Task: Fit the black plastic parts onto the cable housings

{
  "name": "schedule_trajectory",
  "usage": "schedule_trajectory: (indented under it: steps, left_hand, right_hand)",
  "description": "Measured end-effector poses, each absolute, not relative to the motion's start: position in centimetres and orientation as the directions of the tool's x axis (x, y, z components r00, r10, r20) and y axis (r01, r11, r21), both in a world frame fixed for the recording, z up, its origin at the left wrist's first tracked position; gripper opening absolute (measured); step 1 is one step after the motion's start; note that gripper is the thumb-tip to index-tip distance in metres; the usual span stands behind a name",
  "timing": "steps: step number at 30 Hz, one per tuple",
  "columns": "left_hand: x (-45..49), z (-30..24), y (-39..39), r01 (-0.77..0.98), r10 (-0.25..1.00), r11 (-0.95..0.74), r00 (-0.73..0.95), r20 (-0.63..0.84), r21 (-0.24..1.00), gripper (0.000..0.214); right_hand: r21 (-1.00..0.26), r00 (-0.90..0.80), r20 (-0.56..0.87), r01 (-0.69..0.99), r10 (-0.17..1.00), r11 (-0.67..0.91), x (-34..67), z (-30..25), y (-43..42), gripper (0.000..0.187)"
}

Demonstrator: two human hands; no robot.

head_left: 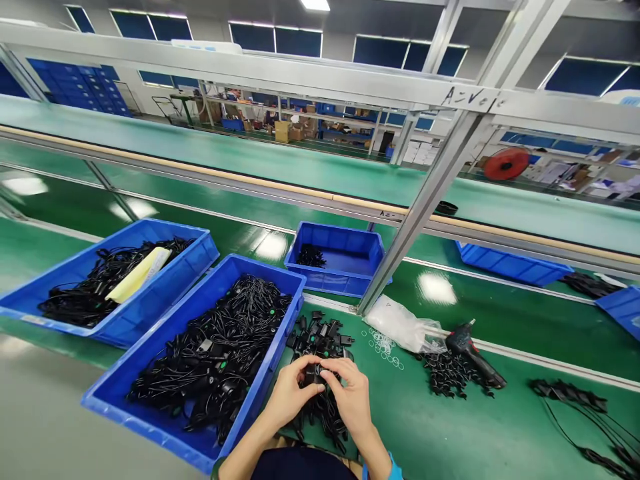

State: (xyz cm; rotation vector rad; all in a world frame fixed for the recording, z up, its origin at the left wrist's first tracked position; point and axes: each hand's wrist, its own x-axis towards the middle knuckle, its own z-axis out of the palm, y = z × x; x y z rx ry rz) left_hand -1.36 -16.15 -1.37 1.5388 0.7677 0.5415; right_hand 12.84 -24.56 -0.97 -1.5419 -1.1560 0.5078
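**Small black part in two-hand pinch**

Green worktop [450, 427]; blue bin [273, 353] of black cables just L of hands; pile of black connectors [320, 333] right ahead. L hand [293, 393] & R hand [353, 397] meet over pile, fingers closed on small black part [314, 373]. Prob. best: keep it low, thumbs steady. Clear rings [385, 347] near, to R.

A large blue bin [160, 343] full of tangled black cable assemblies [215, 353] stands on the green bench [450, 433]. A second bin [150, 300] to its left holds more cables and a yellow paper slip [137, 275]. Beyond them on the belt is a smaller, nearly bare bin [345, 261]. Right of the slanted aluminium post [425, 207] lie a clear plastic bag [403, 325], small clear rings [385, 347] and a black pistol-shaped tool [473, 353].
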Motion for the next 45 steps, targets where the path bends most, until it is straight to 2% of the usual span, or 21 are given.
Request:
schedule_trajectory:
  steps: [7,11,13,15,19,22,25,30,32,34,37,39,41,43,45]
  left_hand:
    - [-2.1,-1.1,-15.9,0.184,0.765,-0.046,0.639,-0.084,0.982,0.040]
    - [-2.4,-0.5,-16.2,0.251,0.780,-0.125,0.623,-0.062,0.960,0.038]
    - [-2.5,-0.4,-16.3,0.261,0.779,-0.173,0.627,-0.030,0.950,0.035]
    - [-2.5,-0.4,-16.2,0.257,0.780,-0.202,0.626,-0.004,0.945,0.035]
    - [-2.5,-0.6,-16.0,0.264,0.771,-0.238,0.637,0.016,0.935,0.034]
    - [-2.4,-1.0,-16.0,0.292,0.755,-0.326,0.653,0.061,0.899,0.035]
    - [-2.1,-1.7,-16.2,0.368,0.745,-0.454,0.656,0.119,0.812,0.038]
    - [-1.5,-2.5,-15.8,0.500,0.742,-0.556,0.659,0.125,0.664,0.039]
    - [-1.3,-2.4,-15.4,0.510,0.744,-0.548,0.659,0.109,0.663,0.038]
    - [-1.2,-2.4,-15.2,0.517,0.747,-0.534,0.659,0.087,0.669,0.041]
    - [-1.0,-2.4,-15.2,0.597,0.759,-0.541,0.650,0.038,0.592,0.044]
    - [-1.0,-2.4,-14.8,0.620,0.758,-0.558,0.652,0.034,0.552,0.047]
    - [-1.4,-2.3,-13.6,0.587,0.759,-0.551,0.648,0.065,0.593,0.050]
    - [-2.3,-2.2,-11.1,0.602,0.820,-0.477,0.568,0.078,0.640,0.042]
    - [-3.5,-2.2,-7.6,0.682,0.902,-0.357,0.429,0.047,0.639,0.034]
  right_hand:
    - [-0.762,0.313,0.428,0.630,0.848,0.152,12.3,-0.6,-24.2,0.004]
    - [-0.582,0.236,0.452,0.809,0.860,0.084,12.2,-0.7,-23.8,0.027]
    - [-0.480,0.201,0.398,0.877,0.895,0.017,12.2,-0.6,-23.8,0.038]
    - [-0.453,0.179,0.334,0.892,0.925,-0.009,12.3,-0.3,-23.9,0.039]
    - [-0.531,0.143,0.238,0.847,0.961,0.006,12.7,-0.2,-24.0,0.028]
    - [-0.604,0.228,0.139,0.790,0.964,-0.099,12.8,-1.3,-23.7,0.045]
    - [-0.652,0.283,0.037,0.733,0.958,-0.191,12.9,-2.6,-23.4,0.060]
    - [-0.808,0.284,-0.054,0.550,0.957,-0.208,13.7,-3.9,-22.6,0.048]
    - [-0.825,0.278,-0.102,0.513,0.955,-0.237,14.3,-4.0,-21.9,0.052]
    - [-0.803,0.245,-0.120,0.546,0.962,-0.239,14.8,-4.2,-21.2,0.058]
    - [-0.773,0.200,-0.175,0.579,0.964,-0.260,15.3,-5.2,-19.8,0.065]
    - [-0.811,0.220,-0.282,0.466,0.934,-0.355,15.8,-6.6,-18.8,0.068]
    - [-0.845,0.256,-0.384,0.291,0.887,-0.449,16.5,-8.4,-17.7,0.070]
    - [-0.850,0.298,-0.434,0.175,0.850,-0.496,17.6,-10.3,-16.4,0.071]
    - [-0.852,0.333,-0.431,0.156,0.839,-0.500,18.7,-11.9,-15.3,0.071]
